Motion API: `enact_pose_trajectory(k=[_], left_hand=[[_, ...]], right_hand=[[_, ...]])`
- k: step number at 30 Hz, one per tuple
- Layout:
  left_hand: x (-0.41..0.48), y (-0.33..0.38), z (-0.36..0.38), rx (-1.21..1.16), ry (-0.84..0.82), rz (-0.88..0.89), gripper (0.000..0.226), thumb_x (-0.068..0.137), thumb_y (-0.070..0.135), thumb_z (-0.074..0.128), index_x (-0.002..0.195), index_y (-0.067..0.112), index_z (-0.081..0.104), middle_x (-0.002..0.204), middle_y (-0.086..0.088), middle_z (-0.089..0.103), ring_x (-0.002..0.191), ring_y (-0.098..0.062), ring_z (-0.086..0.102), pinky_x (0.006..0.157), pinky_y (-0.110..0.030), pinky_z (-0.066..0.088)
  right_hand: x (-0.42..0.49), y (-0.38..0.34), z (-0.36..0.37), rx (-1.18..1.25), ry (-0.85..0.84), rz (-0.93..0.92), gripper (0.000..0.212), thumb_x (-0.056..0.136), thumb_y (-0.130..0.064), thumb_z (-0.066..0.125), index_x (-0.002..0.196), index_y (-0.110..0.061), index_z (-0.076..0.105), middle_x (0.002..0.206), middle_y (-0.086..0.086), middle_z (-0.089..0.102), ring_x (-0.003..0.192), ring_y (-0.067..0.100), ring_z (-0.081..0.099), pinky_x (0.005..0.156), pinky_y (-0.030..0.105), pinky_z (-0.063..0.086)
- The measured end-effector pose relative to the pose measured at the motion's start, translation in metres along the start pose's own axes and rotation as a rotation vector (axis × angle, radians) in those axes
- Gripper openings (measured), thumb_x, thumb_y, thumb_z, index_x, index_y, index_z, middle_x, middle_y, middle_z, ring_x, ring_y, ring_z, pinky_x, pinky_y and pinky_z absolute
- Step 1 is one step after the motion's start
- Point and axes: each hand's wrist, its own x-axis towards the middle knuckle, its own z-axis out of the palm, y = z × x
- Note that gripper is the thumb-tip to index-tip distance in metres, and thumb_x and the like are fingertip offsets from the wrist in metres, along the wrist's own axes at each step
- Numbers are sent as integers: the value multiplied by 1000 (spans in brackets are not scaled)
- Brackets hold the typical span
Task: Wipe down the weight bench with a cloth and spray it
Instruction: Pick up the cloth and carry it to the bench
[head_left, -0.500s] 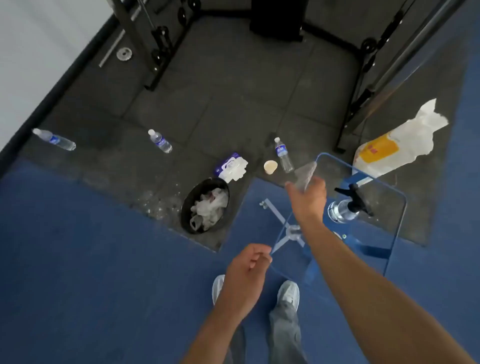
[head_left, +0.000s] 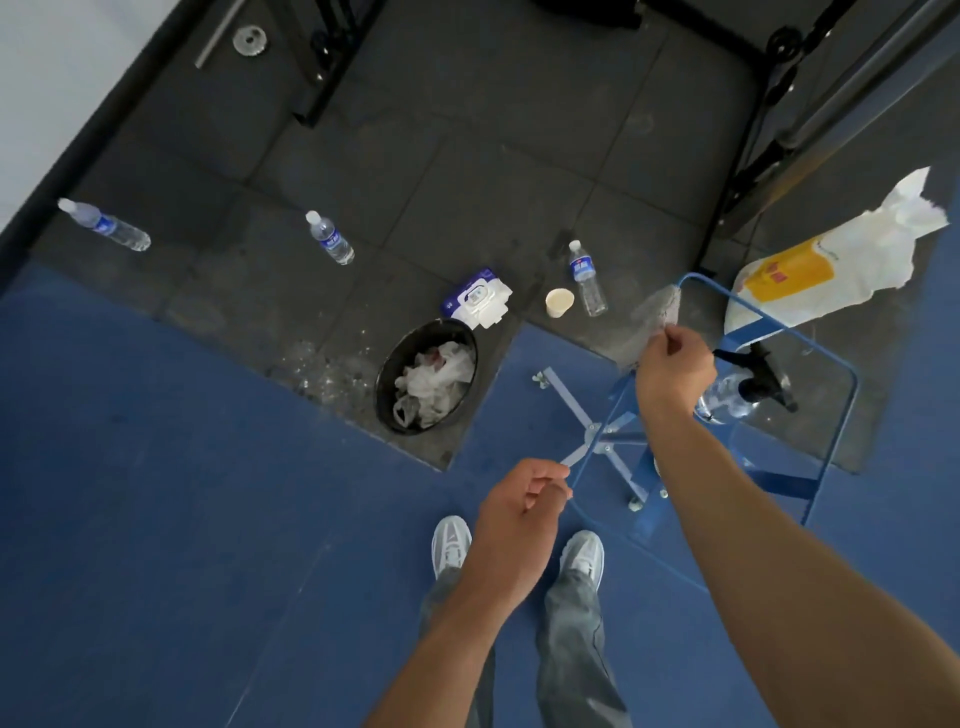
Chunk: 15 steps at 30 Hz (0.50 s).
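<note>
Our right hand, right of centre in the frame, is closed on a grey cloth, which hangs over the far left corner of a glass-topped bench edged in blue. Our left hand, lower centre, is curled with thumb and fingers pinched together just beside the bench's near left corner; we cannot tell whether it touches the glass or holds anything.

A clear spray bottle with a black trigger stands on the glass, just right of our right hand. Through the glass we see the bench's blue crossed legs.

Beyond the bench's far edge lies a white and yellow bag, upper right. To the left of the bench, a black bin holding crumpled white tissue sits at the edge where dark floor tiles meet blue flooring. Near it are a wipes packet, a paper cup and a water bottle; two more bottles lie towards the upper left.

The blue floor across the lower left is open. Our shoes stand at lower centre, near the bench's close edge.
</note>
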Motion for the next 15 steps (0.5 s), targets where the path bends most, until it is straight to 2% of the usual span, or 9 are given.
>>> enact_pose_trajectory(k=[3,6,8,10,12,14,15], left_hand=[[-9,19,-17,-49,54,13,21,99,17,52,105,30,67,102,7,73,100,-6,66,87,-25,51],[-30,46,-48,-123,129,50,21,99,20,53,104,33,68,104,10,73,101,-6,67,87,-28,53],[-47,64,-74,-172,179,96,19,99,21,54,105,32,68,106,14,72,102,-1,66,89,-27,52],[-67,83,-102,-217,232,152,18,101,23,56,112,32,66,110,16,69,106,1,64,91,-24,50],[-93,98,-130,-270,268,193,23,102,26,56,124,33,59,121,17,63,110,4,61,85,-14,50],[-122,107,-159,-312,279,208,39,100,37,57,139,37,49,132,17,57,116,7,56,83,-11,48],[-137,108,-172,-325,274,204,48,99,45,57,144,39,44,136,18,56,121,6,54,89,-14,46]], right_hand=[[-43,-18,-20,80,-122,-100,19,101,-23,53,107,-17,69,87,-1,67,77,15,59,71,34,50],[-106,-52,-51,196,-284,-139,16,102,-26,54,109,-18,67,81,-5,64,69,9,55,65,25,48],[-150,-77,-70,296,-393,-140,15,102,-25,56,108,-18,68,88,-4,68,78,10,60,72,28,50],[-192,-100,-88,400,-518,-162,15,103,-21,55,104,-17,70,92,-1,70,85,13,63,76,30,51],[-233,-123,-105,523,-657,-165,16,103,-17,55,97,-17,70,91,1,69,86,15,62,75,28,52],[-272,-146,-123,661,-821,-136,12,95,-28,63,91,-18,70,91,4,67,87,17,61,74,25,53],[-289,-158,-130,699,-897,-123,22,86,-38,72,90,-17,70,92,5,66,87,16,61,73,24,54]])
